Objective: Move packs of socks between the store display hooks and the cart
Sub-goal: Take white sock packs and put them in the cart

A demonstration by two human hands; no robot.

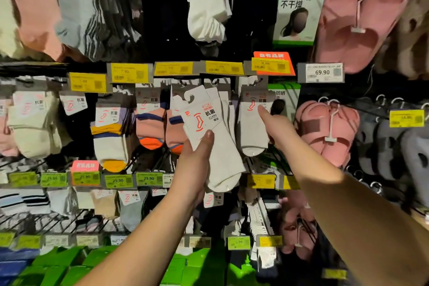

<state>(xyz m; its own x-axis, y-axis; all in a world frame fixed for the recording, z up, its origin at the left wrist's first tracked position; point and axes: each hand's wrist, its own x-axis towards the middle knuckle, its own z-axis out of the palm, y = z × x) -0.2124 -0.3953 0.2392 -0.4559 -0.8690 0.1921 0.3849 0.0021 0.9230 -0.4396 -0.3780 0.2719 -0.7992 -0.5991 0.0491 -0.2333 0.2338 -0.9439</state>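
My left hand point(195, 165) grips a pack of white socks point(213, 137) with a white card label, held tilted in front of the middle row of display hooks. Its thumb lies across the front of the pack. My right hand point(276, 125) holds another white sock pack point(251, 130) that hangs on a hook to the right, thumb on its label and fingers hidden behind it. More white packs point(226, 102) hang behind the one in my left hand. The cart is out of view.
Rows of hooks carry other sock packs: cream point(34, 123), striped orange-toed point(111, 137), pink and blue point(151, 127). Pink slippers point(325, 132) and grey slippers point(392, 146) hang at the right. Yellow price tags point(130, 73) line the rails. Green boxes point(69, 267) sit below.
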